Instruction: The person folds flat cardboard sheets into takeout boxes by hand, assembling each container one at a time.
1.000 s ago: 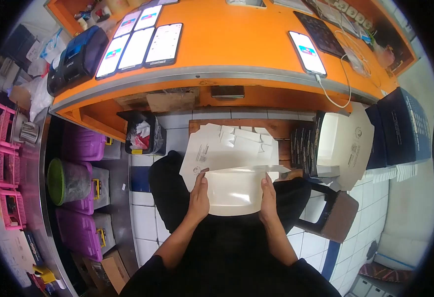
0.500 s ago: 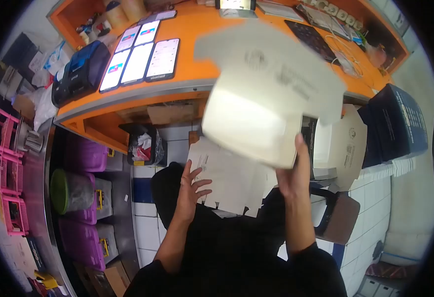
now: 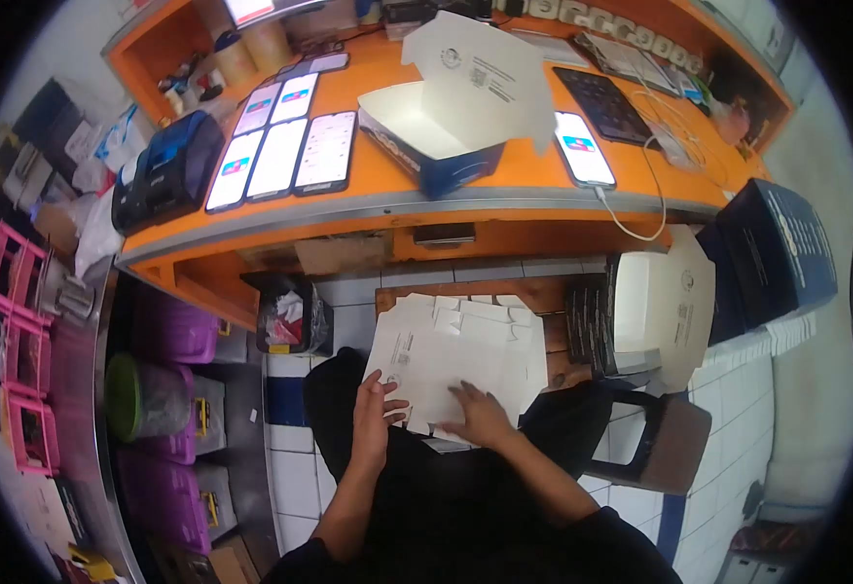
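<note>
A folded box with a white inside, dark blue outside and raised printed lid stands on the orange desk, near its front edge. Below the desk, flat white box sheets lie stacked in front of my lap. At the stack's left edge is my left hand, fingers apart and holding nothing. My right hand is over the lower part of the sheets, fingers spread and empty. Another open box stands to the right, beside a row of dark folded boxes.
Several phones lie on the desk's left beside a black printer. A phone on a cable and a dark tablet are at the right. A small bin stands below. Dark blue boxes are far right.
The folded box went from both hands into my right hand, then up onto the desk. My right hand has let go and come back down to the sheets; my left hand has opened.
</note>
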Available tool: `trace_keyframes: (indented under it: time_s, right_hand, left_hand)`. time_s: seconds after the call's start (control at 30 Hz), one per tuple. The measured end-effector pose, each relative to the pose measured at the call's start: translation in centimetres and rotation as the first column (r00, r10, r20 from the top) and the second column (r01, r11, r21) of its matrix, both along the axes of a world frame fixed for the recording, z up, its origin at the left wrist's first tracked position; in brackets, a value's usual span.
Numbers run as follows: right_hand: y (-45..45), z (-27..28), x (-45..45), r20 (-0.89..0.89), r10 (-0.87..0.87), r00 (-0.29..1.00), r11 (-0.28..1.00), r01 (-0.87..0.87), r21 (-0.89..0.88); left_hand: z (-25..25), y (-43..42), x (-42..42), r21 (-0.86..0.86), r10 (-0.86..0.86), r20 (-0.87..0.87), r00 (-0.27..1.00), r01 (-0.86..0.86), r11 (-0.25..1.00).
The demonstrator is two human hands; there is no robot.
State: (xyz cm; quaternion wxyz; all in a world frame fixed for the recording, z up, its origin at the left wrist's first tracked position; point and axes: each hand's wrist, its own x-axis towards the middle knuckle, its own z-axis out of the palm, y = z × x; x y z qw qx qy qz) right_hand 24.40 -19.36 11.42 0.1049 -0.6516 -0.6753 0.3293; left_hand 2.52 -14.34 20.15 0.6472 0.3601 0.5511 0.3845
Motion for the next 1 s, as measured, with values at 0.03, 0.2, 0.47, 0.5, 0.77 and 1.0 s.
trace_keyframes:
  time_s: [0.03, 0.2, 0.47, 0.5, 0.77, 1.0]
  right_hand:
    - [-1.4, 0.0, -0.7, 0.107, 0.069, 0.992, 0.997, -0.064, -0.047]
    - [-2.9, -2.3, -0.9, 0.332, 0.171, 0.928, 0.985, -0.174, -0.020]
    - [-0.9, -0.2, 1.0, 0.119, 0.221, 0.968, 0.963, -0.198, -0.185]
    - [-1.3, -0.9, 1.0, 0.113, 0.200, 0.973, 0.968, -0.178, -0.177]
    - [-1.6, 3.2, 1.1, -0.273, -0.251, 0.929, 0.946, 0.296, 0.135]
    - [-0.8, 4.3, 1.9, -0.637, -0.176, 0.751, 0.941, 0.319, 0.116]
  left_hand:
    - [-0.1, 0.0, 0.0, 0.006, -0.021, -0.009, 1.000, 0.021, 1.000]
    - [-2.0, -0.3, 0.2, 0.079, -0.298, -0.209, 0.931, 0.320, 0.944]
    - [-4.9, -0.7, 0.1, -0.147, -0.501, -0.814, 0.295, 0.729, 0.669]
    - [-4.4, -0.5, 0.1, -0.200, -0.500, -0.838, 0.219, 0.729, 0.655]
    - [-5.0, 0.9, -2.1, -0.281, -0.607, -0.787, 0.106, 0.816, 0.506]
    - [-6.4, 0.9, 2.6, 0.684, 0.126, -0.273, 0.954, 0.100, 0.722]
